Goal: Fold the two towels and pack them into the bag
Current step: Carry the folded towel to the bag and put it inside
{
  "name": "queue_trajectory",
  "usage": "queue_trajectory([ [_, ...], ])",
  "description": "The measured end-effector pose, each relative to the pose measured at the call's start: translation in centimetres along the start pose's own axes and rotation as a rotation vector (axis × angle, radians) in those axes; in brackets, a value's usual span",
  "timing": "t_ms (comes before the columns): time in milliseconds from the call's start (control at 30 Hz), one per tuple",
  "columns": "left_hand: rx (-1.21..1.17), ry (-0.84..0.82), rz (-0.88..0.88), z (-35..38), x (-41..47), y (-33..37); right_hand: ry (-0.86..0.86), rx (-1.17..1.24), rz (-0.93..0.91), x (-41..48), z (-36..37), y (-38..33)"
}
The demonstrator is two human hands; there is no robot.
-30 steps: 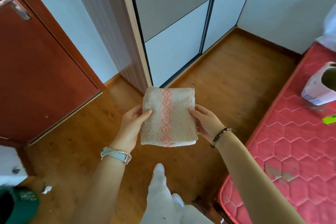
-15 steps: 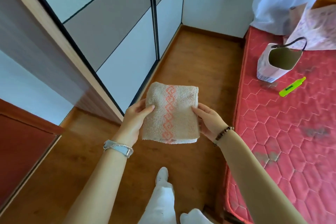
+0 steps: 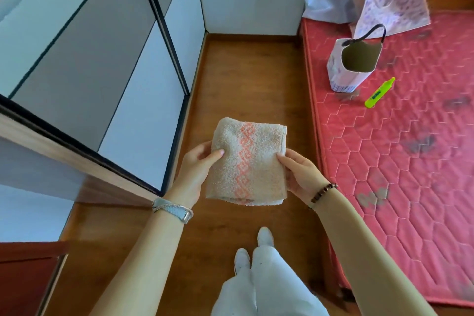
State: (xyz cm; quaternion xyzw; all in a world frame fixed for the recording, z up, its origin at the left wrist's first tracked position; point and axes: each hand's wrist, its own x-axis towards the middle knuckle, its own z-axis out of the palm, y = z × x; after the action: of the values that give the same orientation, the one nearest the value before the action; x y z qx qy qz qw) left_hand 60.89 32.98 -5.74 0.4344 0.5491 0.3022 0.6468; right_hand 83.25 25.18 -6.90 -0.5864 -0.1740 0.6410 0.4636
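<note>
Towel (image 3: 246,161) folded and held over the floor (image 3: 243,72), bag (image 3: 351,67) waiting at two o'clock.
We pinched the square at both side edges, left hand (image 3: 198,169) and right hand (image 3: 302,174) with thumbs on top, apparently to keep its layers together; the open-mouthed bag stood on the mattress (image 3: 410,161), well apart, ready for loading.

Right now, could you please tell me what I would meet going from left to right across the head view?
Wardrobe doors → left hand → folded towel → right hand → paper bag → green highlighter.
</note>
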Motion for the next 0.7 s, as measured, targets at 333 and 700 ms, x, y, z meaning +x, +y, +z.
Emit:
queue_trajectory([
  [333, 0.014, -0.07, -0.056, 2.5, 6.1, 1.4, 0.064, 0.046, -0.037, 4.4, -2.0, -2.2],
  [700, 0.076, -0.143, -0.017, 6.9, 16.5, 6.8, 0.084, 0.119, -0.068, 12.3, -4.9, -8.6],
])
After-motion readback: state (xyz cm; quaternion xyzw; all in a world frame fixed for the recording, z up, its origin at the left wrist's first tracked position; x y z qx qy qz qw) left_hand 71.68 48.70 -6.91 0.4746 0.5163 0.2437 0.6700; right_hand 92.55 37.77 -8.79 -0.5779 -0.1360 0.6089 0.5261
